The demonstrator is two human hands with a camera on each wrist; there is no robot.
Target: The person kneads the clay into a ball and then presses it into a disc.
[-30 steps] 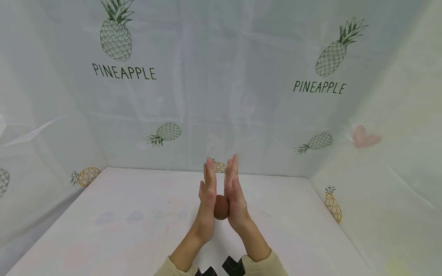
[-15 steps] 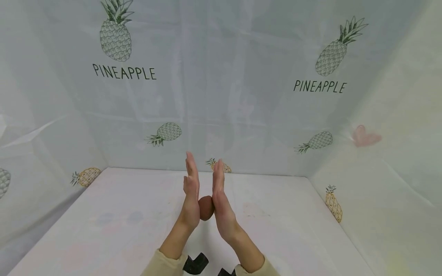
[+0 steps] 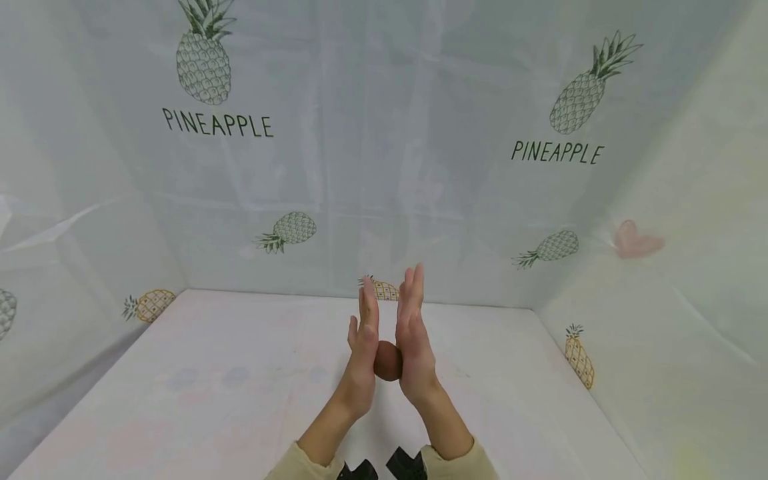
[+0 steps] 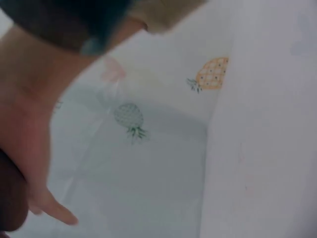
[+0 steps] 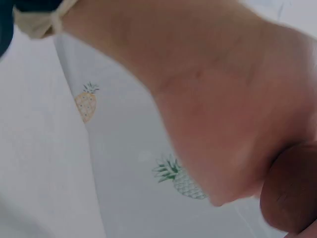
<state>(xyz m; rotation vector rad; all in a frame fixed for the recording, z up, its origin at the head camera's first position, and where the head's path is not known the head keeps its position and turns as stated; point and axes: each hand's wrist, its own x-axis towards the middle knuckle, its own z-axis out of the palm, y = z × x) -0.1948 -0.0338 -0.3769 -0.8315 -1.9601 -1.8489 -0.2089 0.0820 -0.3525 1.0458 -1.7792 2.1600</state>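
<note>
Between the two upright palms sits a smooth, reddish-brown clay-like ball (image 3: 388, 361), pressed from both sides. My left hand (image 3: 363, 357) has its fingers straight and pointing up, with the palm against the ball's left side. The right hand (image 3: 417, 350) mirrors it on the other side, fingers also straight. In the left wrist view the ball (image 4: 11, 196) shows at the lower left edge, beside the palm. The right wrist view has part of the ball (image 5: 291, 191) at the lower right, against the heel of the palm.
A white table (image 3: 252, 407) lies beneath the hands. Pale sheeting (image 3: 384, 167) printed with pineapples rises behind it and along both sides. Black wrist mounts (image 3: 408, 461) sit by the beige sleeves (image 3: 462, 463).
Both hands shifted left with the ball, then came back right to nearly where they were a second ago. The ball stays between the palms and looks slightly rounder than half a second ago.
</note>
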